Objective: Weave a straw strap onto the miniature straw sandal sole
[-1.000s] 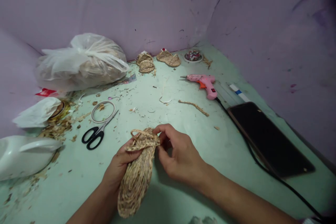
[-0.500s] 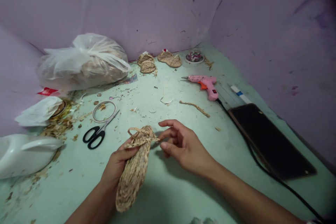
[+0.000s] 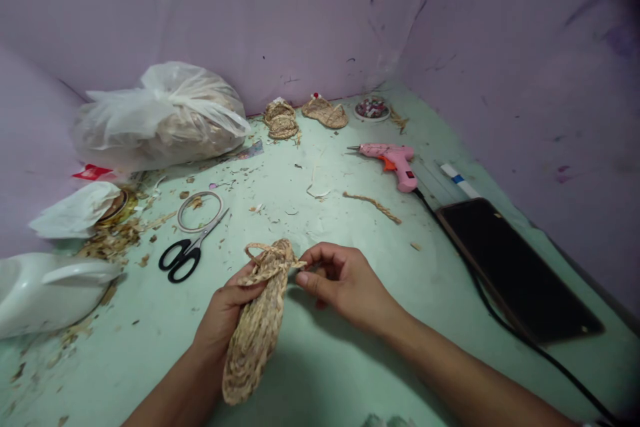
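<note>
A woven straw slipper point(image 3: 255, 340) is held tilted over the table, its sole pointing down toward me. My left hand point(image 3: 220, 313) is closed around its left side, with the thumb on top and the other fingers mostly hidden beneath. Near the upper end, a braided strap point(image 3: 265, 272) crosses the sole, and a small loop stands up on the left. The strap's loose end sticks out to the right, where my right hand point(image 3: 350, 283) pinches it between thumb and index finger. The remaining right fingers are curled under.
Black-handled scissors point(image 3: 187, 257) and a tape roll point(image 3: 181, 213) lie left. A pink glue gun point(image 3: 395, 160), a braid piece point(image 3: 373, 205) and a phone point(image 3: 520, 267) lie right. Behind are finished straw slippers point(image 3: 325, 112), a bead dish point(image 3: 372, 109) and a plastic bag point(image 3: 170, 120).
My right hand's index finger and thumb have closed in on the strap's loose end. The left hand and the slipper stay nearly in place.
</note>
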Motion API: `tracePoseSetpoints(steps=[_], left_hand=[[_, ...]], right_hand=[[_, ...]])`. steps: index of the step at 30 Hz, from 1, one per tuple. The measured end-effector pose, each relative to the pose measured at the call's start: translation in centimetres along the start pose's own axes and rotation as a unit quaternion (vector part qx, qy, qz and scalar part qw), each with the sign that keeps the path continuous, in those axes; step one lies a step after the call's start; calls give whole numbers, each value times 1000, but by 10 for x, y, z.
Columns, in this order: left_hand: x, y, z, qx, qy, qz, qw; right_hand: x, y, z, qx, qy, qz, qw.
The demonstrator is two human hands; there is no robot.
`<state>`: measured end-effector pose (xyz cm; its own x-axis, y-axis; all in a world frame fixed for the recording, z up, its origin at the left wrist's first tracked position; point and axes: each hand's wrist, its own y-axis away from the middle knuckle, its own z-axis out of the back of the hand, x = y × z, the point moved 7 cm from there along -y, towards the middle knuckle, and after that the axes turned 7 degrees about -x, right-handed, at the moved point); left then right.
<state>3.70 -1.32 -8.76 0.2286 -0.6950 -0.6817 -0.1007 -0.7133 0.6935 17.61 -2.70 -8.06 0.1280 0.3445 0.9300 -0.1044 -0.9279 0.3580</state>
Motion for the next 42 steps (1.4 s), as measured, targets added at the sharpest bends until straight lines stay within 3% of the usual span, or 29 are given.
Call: tracePoseSetpoints(steps=[3, 5, 7, 9, 11, 13, 17, 21, 29, 35, 42], left_hand=[[-10, 1, 0, -4, -119, -82, 989], [-21, 4, 4, -3, -262, -166, 951], [-37, 13, 12, -25, -419, -288, 861], [-56, 31, 18, -70, -530, -424, 731], [-64, 48, 15, -59, -590, -503, 629], [-70, 65, 3, -40, -603, -565, 562], [-71, 82, -38, 18, -578, -638, 508], [-73, 77, -57, 35, -549, -671, 496], [-81, 67, -41, -10, -549, -660, 513], [-76, 63, -41, 1, -575, -622, 531], [-70, 53, -38, 10, -572, -566, 594]], right_hand=[[-6, -2, -1, 4, -32, -25, 999], [-6, -4, 2, -4, -30, -16, 999], [-5, -5, 5, -8, -22, 1, 1000], [-1, -4, 5, -3, -16, 23, 1000], [4, -2, 2, 3, -12, 38, 999], [9, 0, -4, 4, -9, 44, 999], [17, 2, -16, 10, -26, 43, 999], [25, 3, -24, 7, 7, 70, 998], [38, -1, -29, -31, 111, 128, 985], [39, -8, -5, -65, 108, 116, 985], [30, -11, -3, 8, 2, 77, 997]])
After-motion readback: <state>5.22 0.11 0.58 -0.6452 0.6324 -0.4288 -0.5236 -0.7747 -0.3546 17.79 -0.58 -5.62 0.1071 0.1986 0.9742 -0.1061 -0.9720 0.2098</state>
